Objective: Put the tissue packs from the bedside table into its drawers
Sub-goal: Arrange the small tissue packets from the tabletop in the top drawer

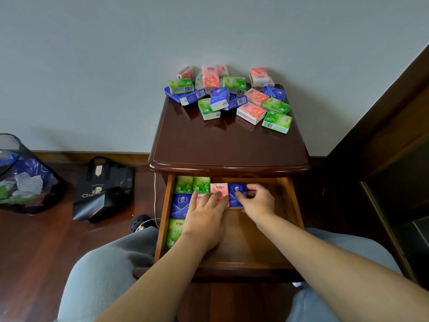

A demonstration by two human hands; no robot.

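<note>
A dark wooden bedside table (pixel 227 145) carries a heap of several tissue packs (pixel 232 94), green, pink and blue, at its back edge. Its top drawer (pixel 294 205) is pulled out and holds several packs laid flat along the left and back. My left hand (pixel 205 219) lies flat with straight fingers on a pink pack (pixel 220 189) in the drawer. My right hand (pixel 257 201) grips a blue pack (pixel 236 194) beside the pink one, thumb on its front and fingers curled behind it.
A mesh waste bin (pixel 21 175) with a plastic liner stands on the wooden floor at the left. A black bag (pixel 102 189) leans by the wall, and a white cable (pixel 155 196) hangs beside the table. Dark furniture (pixel 394 159) stands at the right. My knees flank the drawer.
</note>
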